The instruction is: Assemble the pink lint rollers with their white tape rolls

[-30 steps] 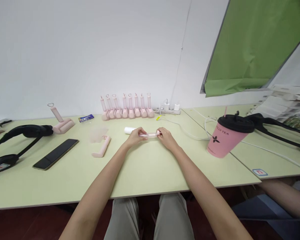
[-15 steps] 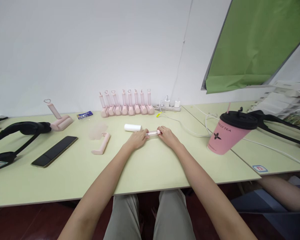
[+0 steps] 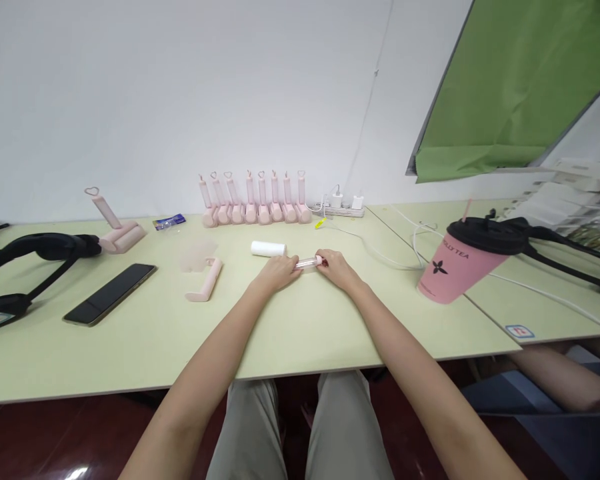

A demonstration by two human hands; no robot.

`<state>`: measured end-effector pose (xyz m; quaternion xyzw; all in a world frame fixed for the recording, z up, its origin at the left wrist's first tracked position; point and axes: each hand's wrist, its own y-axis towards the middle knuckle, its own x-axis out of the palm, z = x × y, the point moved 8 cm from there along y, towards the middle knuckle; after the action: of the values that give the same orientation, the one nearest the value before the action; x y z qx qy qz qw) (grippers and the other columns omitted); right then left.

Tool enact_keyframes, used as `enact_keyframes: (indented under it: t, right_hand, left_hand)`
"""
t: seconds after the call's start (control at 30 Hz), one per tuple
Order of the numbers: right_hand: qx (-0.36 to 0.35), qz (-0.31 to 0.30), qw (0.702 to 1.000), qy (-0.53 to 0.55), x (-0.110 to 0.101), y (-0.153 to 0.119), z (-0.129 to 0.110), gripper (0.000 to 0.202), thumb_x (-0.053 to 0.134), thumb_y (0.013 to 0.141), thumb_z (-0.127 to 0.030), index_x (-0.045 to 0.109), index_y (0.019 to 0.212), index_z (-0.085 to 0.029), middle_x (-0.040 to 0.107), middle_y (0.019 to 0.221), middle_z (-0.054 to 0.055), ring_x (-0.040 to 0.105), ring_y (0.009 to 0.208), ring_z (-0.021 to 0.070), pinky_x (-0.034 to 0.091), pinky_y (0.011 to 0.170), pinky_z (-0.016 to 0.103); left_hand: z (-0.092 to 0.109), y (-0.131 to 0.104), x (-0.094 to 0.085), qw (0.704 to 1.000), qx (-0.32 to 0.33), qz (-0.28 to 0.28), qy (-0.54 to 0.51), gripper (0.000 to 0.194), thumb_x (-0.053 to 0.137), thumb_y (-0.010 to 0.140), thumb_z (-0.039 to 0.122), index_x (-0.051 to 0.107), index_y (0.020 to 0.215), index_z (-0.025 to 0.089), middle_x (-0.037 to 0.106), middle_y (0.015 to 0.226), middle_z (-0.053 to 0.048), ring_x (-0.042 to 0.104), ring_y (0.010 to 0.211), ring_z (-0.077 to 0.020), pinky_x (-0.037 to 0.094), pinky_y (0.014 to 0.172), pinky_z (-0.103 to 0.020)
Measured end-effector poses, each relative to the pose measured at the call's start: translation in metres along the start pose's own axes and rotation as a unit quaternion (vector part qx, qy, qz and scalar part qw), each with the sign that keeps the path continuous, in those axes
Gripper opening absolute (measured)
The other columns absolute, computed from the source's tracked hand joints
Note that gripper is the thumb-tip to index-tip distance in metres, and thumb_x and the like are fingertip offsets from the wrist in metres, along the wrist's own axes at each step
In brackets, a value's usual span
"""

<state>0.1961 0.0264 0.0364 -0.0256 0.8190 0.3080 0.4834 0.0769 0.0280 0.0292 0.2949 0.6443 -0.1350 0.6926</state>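
Note:
A clear tube [image 3: 307, 263] with a pink end lies level between my hands, low over the pale green table. My left hand [image 3: 280, 272] is closed on its left end. The fingers of my right hand [image 3: 336, 269] pinch the pink end on the right. Just behind my left hand lies a white roll [image 3: 269, 249]. Farther left, a pink L-shaped handle part [image 3: 206, 280] rests beside a thin, pale pink sheet [image 3: 198, 255].
Several pink rollers [image 3: 251, 212] stand along the wall, left of a power strip [image 3: 341, 211]. A phone [image 3: 111, 293] and a black headset [image 3: 55, 247] lie left. On the right are a pink cup [image 3: 457, 263], cables and a person's arm [image 3: 565, 377].
The view has shifted slightly, so most things on the table appear a little higher. Both hands keep their hold on the tube, whose right end is now tilted up slightly more.

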Motion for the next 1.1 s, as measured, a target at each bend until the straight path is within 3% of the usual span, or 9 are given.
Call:
enact_keyframes:
  t: [0.23, 0.57, 0.77, 0.93, 1.1]
  right_hand:
    - [-0.015, -0.015, 1.000, -0.002, 0.003, -0.001, -0.004, 0.010, 0.042, 0.075, -0.014, 0.052, 0.074, -0.019, 0.051, 0.066, -0.001, 0.045, 0.061, 0.0116, 0.032, 0.059, 0.022]
    - [-0.004, -0.033, 0.998, -0.046, 0.006, -0.004, -0.004, 0.010, 0.044, 0.071, -0.011, 0.052, 0.074, -0.017, 0.052, 0.069, 0.000, 0.046, 0.064, 0.0118, 0.032, 0.060, 0.021]
    - [0.032, -0.049, 0.988, -0.142, 0.004, -0.004, 0.002, 0.013, 0.046, 0.075, -0.016, 0.058, 0.070, -0.015, 0.057, 0.073, 0.005, 0.050, 0.067, 0.0126, 0.033, 0.063, 0.022]
    - [0.070, -0.079, 0.962, -0.250, 0.000, -0.005, 0.000, 0.024, 0.042, 0.080, -0.026, 0.062, 0.073, -0.015, 0.063, 0.076, 0.008, 0.054, 0.067, 0.0157, 0.031, 0.060, 0.025]
    - [0.059, -0.129, 0.948, -0.285, 0.004, -0.007, -0.005, 0.032, 0.039, 0.083, -0.032, 0.065, 0.078, -0.014, 0.065, 0.079, 0.010, 0.057, 0.071, 0.0185, 0.031, 0.059, 0.026]
  left_hand:
    - [-0.005, -0.001, -0.002, 1.000, 0.009, 0.007, 0.008, 0.029, 0.035, 0.084, 0.038, 0.054, 0.088, 0.016, 0.060, 0.075, -0.010, 0.059, 0.072, -0.0234, 0.038, 0.065, -0.030]
    - [0.008, -0.002, 0.000, 0.999, 0.031, -0.010, 0.029, 0.029, 0.036, 0.084, 0.034, 0.055, 0.089, 0.013, 0.061, 0.075, -0.011, 0.060, 0.074, -0.0227, 0.040, 0.066, -0.030]
    - [0.017, -0.002, -0.001, 0.997, 0.040, 0.001, 0.068, 0.031, 0.034, 0.085, 0.034, 0.054, 0.094, 0.012, 0.062, 0.075, -0.011, 0.060, 0.074, -0.0225, 0.041, 0.066, -0.031]
    - [0.020, -0.002, -0.004, 0.996, 0.040, 0.015, 0.080, 0.030, 0.034, 0.085, 0.033, 0.054, 0.094, 0.012, 0.062, 0.075, -0.010, 0.060, 0.075, -0.0217, 0.042, 0.069, -0.031]
    - [0.020, -0.002, -0.001, 0.996, 0.054, -0.002, 0.073, 0.030, 0.036, 0.084, 0.032, 0.056, 0.091, 0.011, 0.062, 0.076, -0.011, 0.060, 0.076, -0.0212, 0.042, 0.069, -0.031]
